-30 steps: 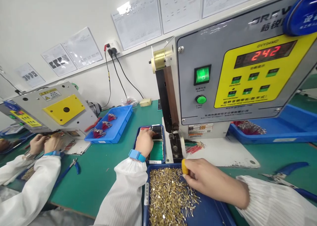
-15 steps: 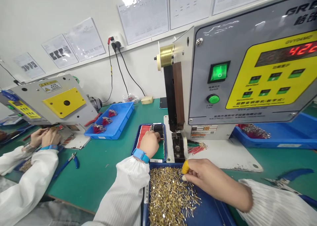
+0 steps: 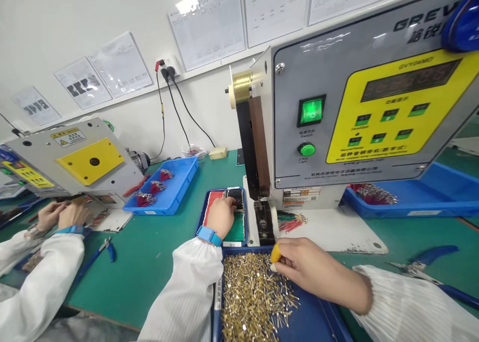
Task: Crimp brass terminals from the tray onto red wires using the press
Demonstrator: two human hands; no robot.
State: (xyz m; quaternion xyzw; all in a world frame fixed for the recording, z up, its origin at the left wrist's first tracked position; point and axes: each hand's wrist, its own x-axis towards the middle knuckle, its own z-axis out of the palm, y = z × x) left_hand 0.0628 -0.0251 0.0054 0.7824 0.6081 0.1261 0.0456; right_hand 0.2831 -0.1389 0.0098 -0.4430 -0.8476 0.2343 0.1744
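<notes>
My left hand (image 3: 220, 216), with a blue wrist strap (image 3: 209, 235), reaches over a small blue tray (image 3: 202, 222) of sorted wires. Its curled fingertips are at the black wires (image 3: 235, 196); whatever they pinch is hidden. Red wires (image 3: 214, 200) lie to the left, green wires (image 3: 235, 232) nearer me. Over the right rim of a larger tray of gold-coloured metal pins (image 3: 250, 292) is my right hand (image 3: 303, 262), thumb and forefinger pressed together. Yellow and pale covers sit on these fingertips. Anything between them is too small to make out.
A crimping machine (image 3: 310, 182) stands ahead, with wires (image 3: 294, 221) on its base. Blue bins (image 3: 183, 182) hold wire bundles. Cutters (image 3: 422, 267) lie at right, pliers (image 3: 97, 257) at left. A co-worker's hands (image 3: 71, 216) are at another machine (image 3: 90, 157).
The view has shifted slightly, sliding the machine leftward in the picture. My left fingers have moved a little over the black wires. The right hand keeps its pinch. The display's red digits have dimmed.
</notes>
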